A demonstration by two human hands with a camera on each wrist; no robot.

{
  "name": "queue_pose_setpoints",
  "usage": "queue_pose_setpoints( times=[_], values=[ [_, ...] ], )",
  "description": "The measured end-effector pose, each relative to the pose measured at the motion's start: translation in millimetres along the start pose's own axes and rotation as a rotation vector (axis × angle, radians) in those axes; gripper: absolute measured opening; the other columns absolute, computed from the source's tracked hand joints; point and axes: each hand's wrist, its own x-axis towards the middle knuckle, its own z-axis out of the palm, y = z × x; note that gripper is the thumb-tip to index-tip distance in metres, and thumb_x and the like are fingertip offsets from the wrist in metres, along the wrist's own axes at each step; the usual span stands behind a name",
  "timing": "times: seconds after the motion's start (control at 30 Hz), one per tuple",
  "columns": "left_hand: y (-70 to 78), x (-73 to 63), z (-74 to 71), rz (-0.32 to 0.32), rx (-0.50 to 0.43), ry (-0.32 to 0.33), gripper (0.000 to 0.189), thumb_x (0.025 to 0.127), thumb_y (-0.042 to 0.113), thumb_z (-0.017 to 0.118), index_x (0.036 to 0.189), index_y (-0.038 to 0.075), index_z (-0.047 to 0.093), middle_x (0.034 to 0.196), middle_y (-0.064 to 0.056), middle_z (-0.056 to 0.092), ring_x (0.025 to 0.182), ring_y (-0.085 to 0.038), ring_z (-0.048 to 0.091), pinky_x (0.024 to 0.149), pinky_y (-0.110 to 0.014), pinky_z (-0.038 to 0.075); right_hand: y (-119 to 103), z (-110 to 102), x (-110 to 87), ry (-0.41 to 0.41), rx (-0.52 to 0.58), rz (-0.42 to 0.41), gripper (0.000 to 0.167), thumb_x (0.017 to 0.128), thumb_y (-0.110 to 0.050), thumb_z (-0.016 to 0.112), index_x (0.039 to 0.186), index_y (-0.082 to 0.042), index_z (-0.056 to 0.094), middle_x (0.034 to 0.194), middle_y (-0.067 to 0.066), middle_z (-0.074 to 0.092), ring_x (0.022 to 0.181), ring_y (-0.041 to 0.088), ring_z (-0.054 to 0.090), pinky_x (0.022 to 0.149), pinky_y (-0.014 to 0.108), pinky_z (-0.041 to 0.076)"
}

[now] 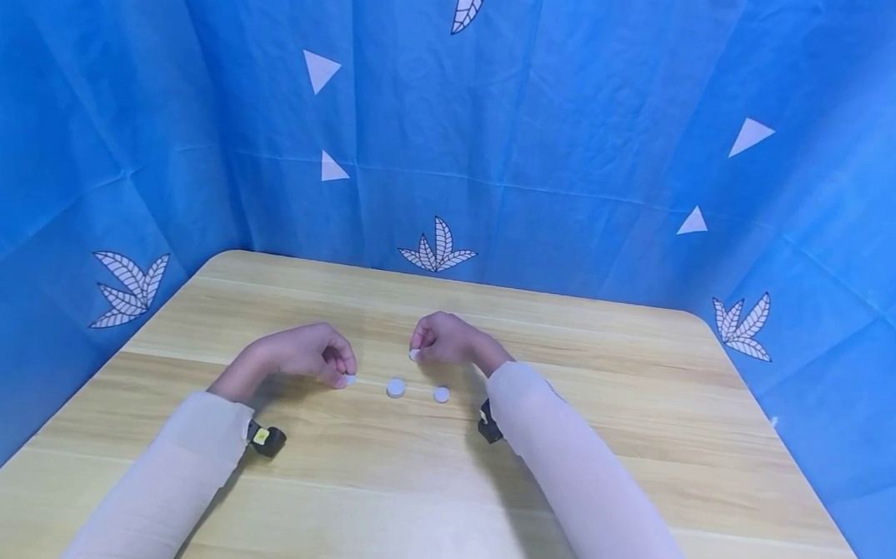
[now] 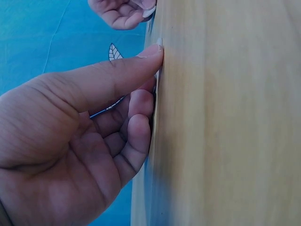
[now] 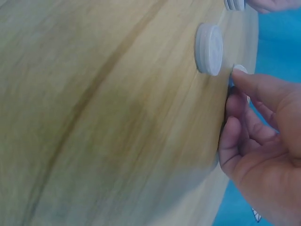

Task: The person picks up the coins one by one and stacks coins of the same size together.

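Thumb and fingers of my left hand (image 1: 304, 352) pinch a small white disc (image 1: 349, 380) low at the table surface, left of centre. In the left wrist view only a thin pale edge of that disc (image 2: 160, 42) shows past the thumb tip. Farther back and to the right, my right hand (image 1: 449, 338) pinches another white disc (image 1: 415, 355) between thumb and fingers, close over the wood. Between the hands and slightly nearer to me lie two white round pieces, a left one (image 1: 396, 387) and a right one (image 1: 441, 394). Seen from the right wrist, the nearer piece (image 3: 210, 49) has layered edges, like stacked discs.
The light wood table (image 1: 378, 510) spreads out under both forearms. A blue curtain (image 1: 576, 102) with white leaf and triangle prints hangs behind the table and along both sides. Black wrist cameras are strapped under the left sleeve (image 1: 165, 467) and the right sleeve (image 1: 575, 460).
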Motion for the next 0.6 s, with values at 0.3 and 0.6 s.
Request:
queue_pose_setpoints(
  times=[0.3,0.6],
  values=[
    [3.3,0.3,0.7,0.004,0.015,-0.001,0.013,0.087,0.013,0.082,0.097,0.012,0.074,0.089,-0.002,0.068,0.083,-0.019,0.06,0.077,-0.034,0.053,6.1,0.3,-2.6,0.015,0.151,-0.023,0.011,0.092,0.002,0.069,0.102,-0.001,0.07,0.093,0.005,0.071,0.08,0.013,0.06,0.075,0.025,0.053],
    [4.4,-2.8,0.3,0.009,-0.012,0.008,0.015,0.086,0.011,0.082,0.098,0.009,0.074,0.089,-0.004,0.068,0.083,-0.021,0.059,0.078,-0.036,0.052,5.0,1.6,-1.9,0.051,0.197,-0.034,0.012,0.09,0.002,0.068,0.102,0.001,0.071,0.089,0.006,0.07,0.074,0.013,0.057,0.068,0.023,0.051]
  ],
)
